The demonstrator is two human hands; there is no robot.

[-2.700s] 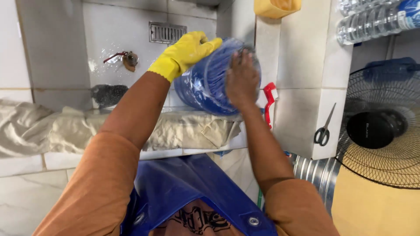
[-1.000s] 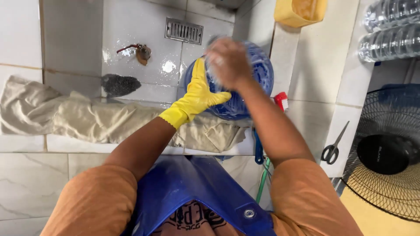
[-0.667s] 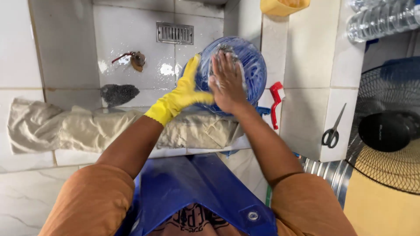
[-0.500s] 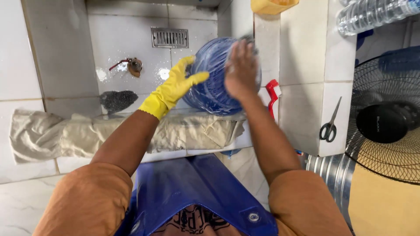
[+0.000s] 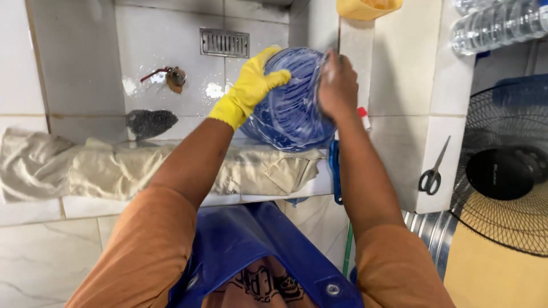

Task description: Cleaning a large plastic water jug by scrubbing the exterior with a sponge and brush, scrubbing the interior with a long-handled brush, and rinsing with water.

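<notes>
while the big blue water jug is held up over the tiled wash basin, just above the beige cloth draped on the front ledge, both hands are on it. the left hand, in a yellow rubber glove, is spread flat with fingers wide against the jug's left side, steadying it. the right hand, bare, is pressed against the jug's right side with the fingers curled; it may be closed on a scrubbing pad, but i cannot tell what, if anything, is in it.

to do this well, i'd judge the gloved palm should keep firm, even pressure so the wet, ribbed surface does not slip, while the bare hand works along the ribs rather than across them. keeping the jug low over the basin (not out over the ledge) would keep runoff inside.

in the basin sit a dark scouring pad, a small brownish scrap and a metal drain grate. on the tiled ledge at right lie scissors, with a fan beyond and a yellow container at the top edge.
</notes>
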